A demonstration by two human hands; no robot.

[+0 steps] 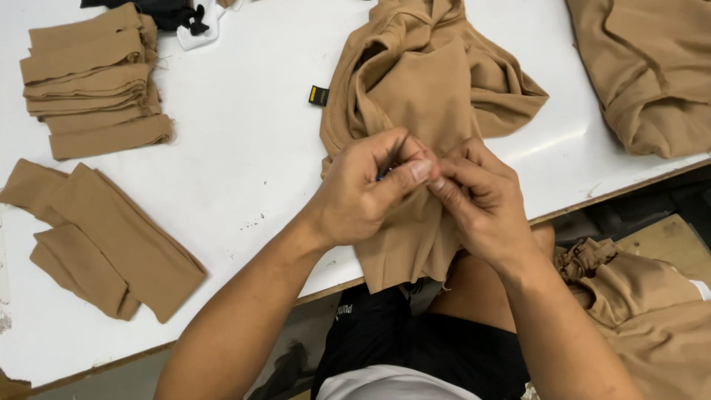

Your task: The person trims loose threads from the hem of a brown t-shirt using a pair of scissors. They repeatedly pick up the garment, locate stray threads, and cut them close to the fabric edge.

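Two hands work here: one left hand (pixel 363 189) and one right hand (pixel 478 200). One white counter (pixel 244 148) carries two crumpled tan garments (pixel 429 89) (pixel 644 67), one stack of folded tan fabric strips (pixel 92 78), two loose folded tan pieces (pixel 96 237), one small black-and-yellow tag (pixel 318 95). One more tan bundle (pixel 629 289) lies below the counter's edge.

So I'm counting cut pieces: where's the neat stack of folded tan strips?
In the head view, the stack of folded tan strips lies at the white table's far left, beyond the looser tan pieces.
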